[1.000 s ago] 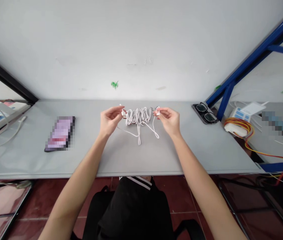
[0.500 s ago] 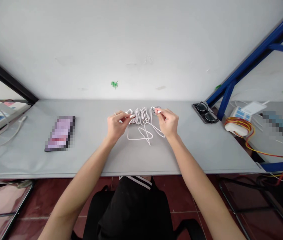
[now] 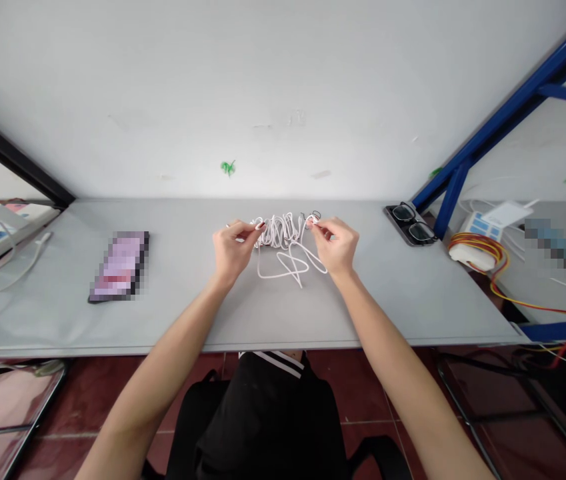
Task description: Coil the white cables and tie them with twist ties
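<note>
1. White cable [image 3: 283, 232]: a thin, glossy, rubbery cord gathered into a tight bunch of narrow vertical loops, lying on the tabletop between the two hands, at 12 o'clock from the wrists. Two longer loops [image 3: 283, 270] trail toward the person, crossing in a loose figure-eight.
2. Left hand [image 3: 233, 250]: half closed, thumb and fingertips pinched onto the bunch's left end, at about 1 o'clock from the wrist. It has hold of the cord; the exact strand is hidden by the fingers.
3. Right hand [image 3: 337, 247]: also half closed, fingertips [image 3: 313, 222] pinched onto the bunch's right end, at about 11 o'clock from the wrist. It grips the cord in the same way, with a small dark wire loop just beyond it.
4. Grey table [image 3: 363, 320]: smooth, matte and pale, bearing the cable and everything below.
5. Phone-shaped slab [image 3: 120, 267]: dark-edged and pixelated, lying flat at 10 o'clock, well apart from the left hand.
6. Eyeglasses [image 3: 410, 223]: dark-lensed, on a black stand or case at 2 o'clock.
7. Red-and-yellow wires [image 3: 477, 250]: coiled around a white lump at 3 o'clock, beyond the table's corner, near a blue metal frame [image 3: 507, 127].
</note>
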### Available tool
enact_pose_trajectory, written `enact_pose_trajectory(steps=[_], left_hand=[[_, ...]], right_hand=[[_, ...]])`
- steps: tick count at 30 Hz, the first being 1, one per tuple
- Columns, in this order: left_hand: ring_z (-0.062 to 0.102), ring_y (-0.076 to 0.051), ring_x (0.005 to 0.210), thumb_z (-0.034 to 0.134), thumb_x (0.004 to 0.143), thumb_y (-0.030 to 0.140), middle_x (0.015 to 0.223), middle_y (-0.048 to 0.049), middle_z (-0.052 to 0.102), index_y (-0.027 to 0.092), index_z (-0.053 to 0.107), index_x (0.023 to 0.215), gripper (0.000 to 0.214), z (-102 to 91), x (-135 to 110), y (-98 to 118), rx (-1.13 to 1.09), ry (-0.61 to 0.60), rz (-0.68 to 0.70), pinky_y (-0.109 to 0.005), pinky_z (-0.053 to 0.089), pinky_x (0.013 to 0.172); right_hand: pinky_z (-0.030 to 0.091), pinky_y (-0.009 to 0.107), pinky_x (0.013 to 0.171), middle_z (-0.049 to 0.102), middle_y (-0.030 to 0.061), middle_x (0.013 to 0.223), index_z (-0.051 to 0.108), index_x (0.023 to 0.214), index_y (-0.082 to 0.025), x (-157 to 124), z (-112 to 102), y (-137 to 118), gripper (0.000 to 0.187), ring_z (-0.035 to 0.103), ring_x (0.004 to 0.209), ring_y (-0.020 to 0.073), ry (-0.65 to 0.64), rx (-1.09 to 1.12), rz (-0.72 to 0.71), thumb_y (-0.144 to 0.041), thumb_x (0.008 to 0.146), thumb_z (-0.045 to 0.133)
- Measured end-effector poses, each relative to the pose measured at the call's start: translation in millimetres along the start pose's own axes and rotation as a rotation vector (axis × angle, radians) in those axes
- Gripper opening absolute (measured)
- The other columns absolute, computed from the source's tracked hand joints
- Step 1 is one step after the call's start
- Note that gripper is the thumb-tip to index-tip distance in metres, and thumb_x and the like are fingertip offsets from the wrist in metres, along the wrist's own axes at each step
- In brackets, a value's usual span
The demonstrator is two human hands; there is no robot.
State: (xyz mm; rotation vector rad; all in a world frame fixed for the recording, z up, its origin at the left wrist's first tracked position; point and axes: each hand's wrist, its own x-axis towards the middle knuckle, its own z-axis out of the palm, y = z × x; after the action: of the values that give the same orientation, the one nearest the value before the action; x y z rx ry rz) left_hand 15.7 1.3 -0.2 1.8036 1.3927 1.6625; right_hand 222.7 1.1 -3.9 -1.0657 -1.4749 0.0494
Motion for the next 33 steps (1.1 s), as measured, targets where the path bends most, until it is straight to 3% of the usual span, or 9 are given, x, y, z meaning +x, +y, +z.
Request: enact_pose_trajectory(steps=[8, 16, 33], left_hand=[[0.055, -0.01, 0.055, 0.074, 0.077, 0.034, 0.06, 0.0007, 0.063, 0.02, 0.066, 0.063, 0.022, 0.9, -1, 2, -0.013, 0.071, 0.002, -0.025, 0.042, 0.058], [0.059, -0.012, 0.058, 0.073, 0.077, 0.042, 0.062, -0.0001, 0.062, 0.02, 0.06, 0.063, 0.029, 4.2, -2, -3, -0.082, 0.103, -0.052, -0.026, 0.047, 0.059], [0.061, -0.012, 0.06, 0.072, 0.079, 0.042, 0.063, 0.0009, 0.062, 0.021, 0.061, 0.065, 0.027, 4.7, -3, -5, -0.084, 0.13, -0.016, -0.026, 0.048, 0.061]], right_hand=[[0.046, 0.031, 0.056, 0.067, 0.0037, 0.065, 0.064, 0.065, -0.022, -4, 5, -3, 0.029, 0.052, 0.052, 0.0137, 0.063, -0.018, -0.086, -0.04, 0.087, 0.062], [0.046, 0.029, 0.055, 0.06, 0.0016, 0.058, 0.056, 0.062, -0.022, -6, 9, -1, 0.035, 0.052, 0.051, 0.0134, 0.095, -0.075, -0.047, -0.045, 0.088, 0.059], [0.049, 0.03, 0.057, 0.066, 0.0034, 0.063, 0.059, 0.064, -0.022, -6, 10, 1, 0.032, 0.057, 0.053, 0.0143, 0.12, -0.033, -0.04, -0.044, 0.088, 0.06]])
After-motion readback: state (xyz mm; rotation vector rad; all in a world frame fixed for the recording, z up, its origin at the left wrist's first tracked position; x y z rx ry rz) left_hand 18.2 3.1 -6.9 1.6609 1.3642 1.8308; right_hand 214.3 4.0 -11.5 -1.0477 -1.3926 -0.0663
